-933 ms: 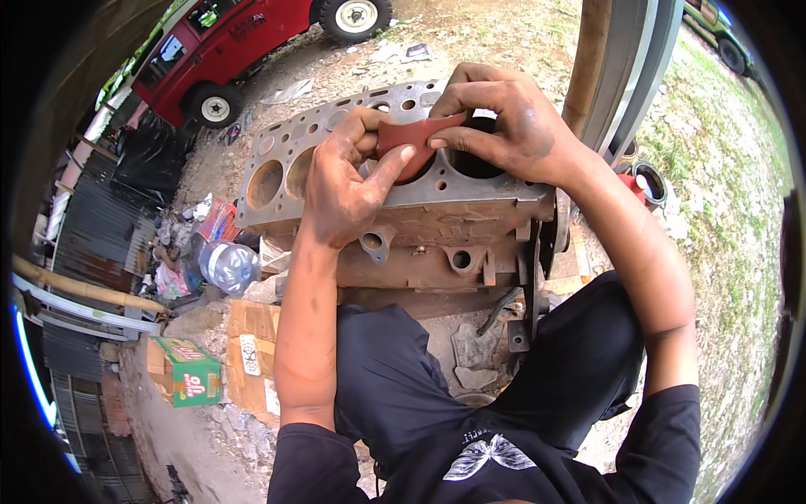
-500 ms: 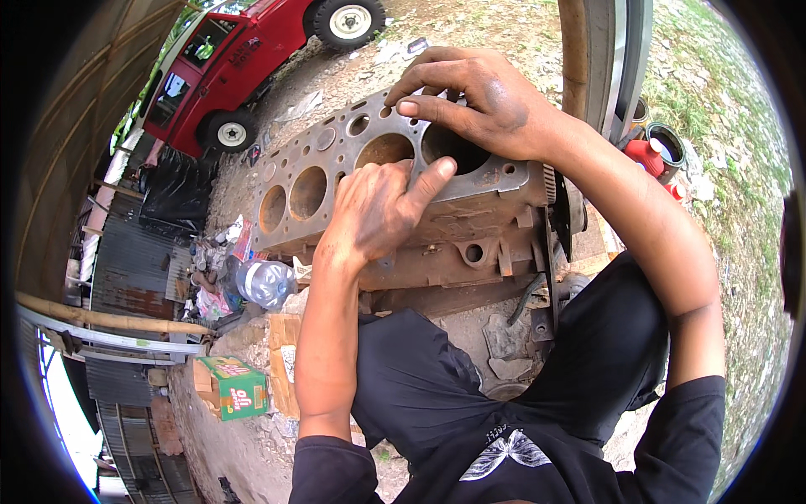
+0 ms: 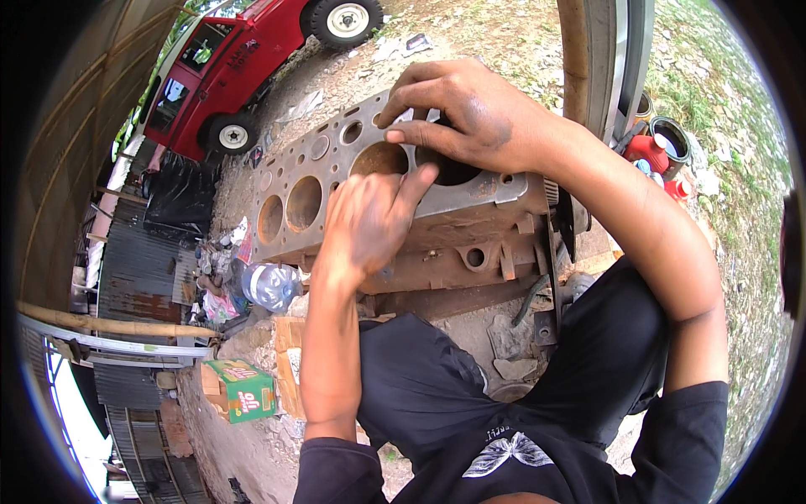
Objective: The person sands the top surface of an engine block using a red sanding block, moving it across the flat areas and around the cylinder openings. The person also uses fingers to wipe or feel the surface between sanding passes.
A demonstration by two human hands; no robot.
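A rusty engine block lies before my knees, its flat grey top face pierced by large round cylinder bores and smaller holes. My left hand, smudged with grease, bends over the near edge of a middle bore. Its thumb sticks out to the right, while the fingertips are hidden, so I cannot see whether they hold anything. Across the right end of the block reaches my right hand, fingers arched and apart, thumb stretched over the top face. It partly covers the rightmost bore, and no object shows in it.
A red off-road vehicle stands at the far left. Left of the block are a clear plastic bottle and a green carton. An upright post rises beyond my right hand, with red containers beside it.
My left hand has slid a little left and down along the bore's edge. My right hand has shifted slightly left and lower over the top face.
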